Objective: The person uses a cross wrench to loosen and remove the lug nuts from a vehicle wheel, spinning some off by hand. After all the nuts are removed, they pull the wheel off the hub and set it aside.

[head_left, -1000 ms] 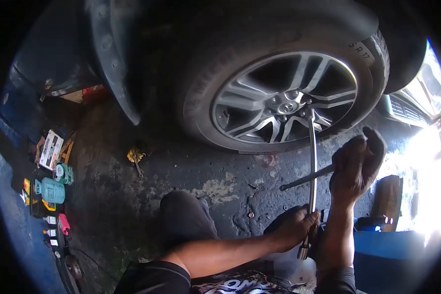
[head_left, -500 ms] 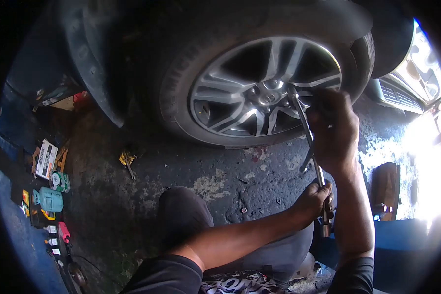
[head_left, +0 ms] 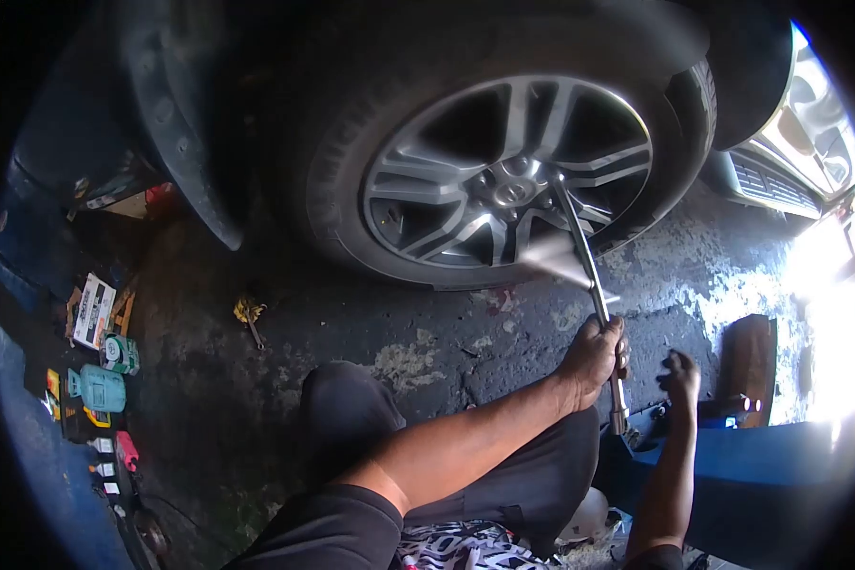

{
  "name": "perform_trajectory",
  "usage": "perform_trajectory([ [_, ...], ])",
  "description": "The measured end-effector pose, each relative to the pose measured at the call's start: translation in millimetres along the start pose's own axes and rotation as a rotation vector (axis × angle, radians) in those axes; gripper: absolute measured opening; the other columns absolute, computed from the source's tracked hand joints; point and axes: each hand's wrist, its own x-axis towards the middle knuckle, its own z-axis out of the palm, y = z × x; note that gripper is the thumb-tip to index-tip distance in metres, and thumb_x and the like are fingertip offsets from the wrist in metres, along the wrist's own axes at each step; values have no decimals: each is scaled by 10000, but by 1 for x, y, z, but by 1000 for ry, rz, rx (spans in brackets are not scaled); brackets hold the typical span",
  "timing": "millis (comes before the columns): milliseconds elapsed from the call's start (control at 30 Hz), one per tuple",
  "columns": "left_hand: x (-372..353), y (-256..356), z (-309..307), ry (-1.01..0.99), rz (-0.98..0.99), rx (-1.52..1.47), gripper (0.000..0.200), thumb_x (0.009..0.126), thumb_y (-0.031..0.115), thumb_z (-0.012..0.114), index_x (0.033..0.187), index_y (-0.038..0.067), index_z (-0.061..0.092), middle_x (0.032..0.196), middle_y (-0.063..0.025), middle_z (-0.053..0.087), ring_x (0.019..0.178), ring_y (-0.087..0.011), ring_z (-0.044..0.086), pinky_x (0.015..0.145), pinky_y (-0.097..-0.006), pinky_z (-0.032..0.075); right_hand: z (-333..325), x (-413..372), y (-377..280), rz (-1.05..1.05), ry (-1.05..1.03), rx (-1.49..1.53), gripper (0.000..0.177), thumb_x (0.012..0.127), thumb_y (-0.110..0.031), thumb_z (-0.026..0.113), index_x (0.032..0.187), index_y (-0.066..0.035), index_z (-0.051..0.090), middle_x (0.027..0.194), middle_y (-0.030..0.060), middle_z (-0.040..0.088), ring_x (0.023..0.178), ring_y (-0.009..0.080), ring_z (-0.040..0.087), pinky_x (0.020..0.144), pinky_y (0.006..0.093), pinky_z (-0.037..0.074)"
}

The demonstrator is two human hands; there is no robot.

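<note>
L hand [head_left: 594, 359] grips lug wrench [head_left: 580, 240], long axis up-left, tip nr wheel ctr [head_left: 518, 194].

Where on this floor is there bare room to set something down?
Bare floor shows between the teal container and the bent knee, and between that knee and the tyre. The picture's left side, around the white box, is crowded.
</note>
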Motion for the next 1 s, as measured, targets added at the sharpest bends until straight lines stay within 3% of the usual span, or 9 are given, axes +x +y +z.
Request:
perform_trajectory([
  [167,-2,10,0,28,-30,-17,157,1054,276,441,966,148,468,761,24,441,674,-109,448,640,-316,452,-9,-27,-79,-318,291,289,418,1020,-294,541,1360,-52,521,1204,130,625,919,193,661,750,304,527],
  [267,-1,10,-3,15,-17,-40,163,1055,278,442,975,138,463,769,21,439,678,-111,446,645,-315,451,13,-67,-151,-696,482,259,418,967,-219,604,1324,-10,548,1173,137,627,973,202,643,781,307,538],
  [400,3,8,-8,-40,0,-106,156,1054,260,443,1053,110,484,797,7,476,691,-121,471,649,-305,452,58,-127,-221,-1220,298,-93,578,840,81,613,1384,-72,487,1387,184,509,1185,307,580,961,400,506],
  [500,6,5,-6,-44,30,-155,185,1048,228,444,1127,86,532,853,-18,548,742,-123,530,663,-295,465,93,-154,-278,-1631,120,-443,585,749,56,729,1285,-129,586,1406,194,481,1197,372,566,932,450,527],
  [633,1,-2,-18,-173,116,-74,192,1053,281,453,1042,116,552,831,-5,540,788,-132,545,709,-293,473,132,-89,-298,-1910,185,-410,390,812,-88,754,1182,-178,666,1398,161,487,1165,342,591,916,460,524],
  [767,-35,-40,-11,-163,-92,17,224,1057,328,445,932,147,486,774,18,465,727,-134,505,700,-306,467,100,-74,-310,-1405,64,-317,418,884,-131,681,1293,-167,597,1312,149,568,1099,359,621,910,447,526],
  [867,-30,-37,-9,-257,-60,-85,206,1055,313,451,931,151,477,777,23,462,738,-134,501,729,-317,468,62,18,-201,-975,294,-493,440,907,-208,637,1330,-116,560,1259,160,610,1138,367,592,940,453,498],
  [933,-32,-30,-4,-196,-62,-34,220,1060,310,429,918,146,467,789,19,458,764,-139,501,731,-328,468,28,50,-27,-509,-257,-1416,437,874,-298,651,1253,-85,609,1238,178,614,1185,362,550,972,465,464],
  [1000,-30,-24,-14,-226,-54,-70,228,1064,307,415,913,142,464,798,15,460,772,-142,504,728,-332,471,19,3,38,-225,-607,-1456,326,839,-294,662,1059,-54,675,1077,181,668,1046,364,609,877,471,494],
])
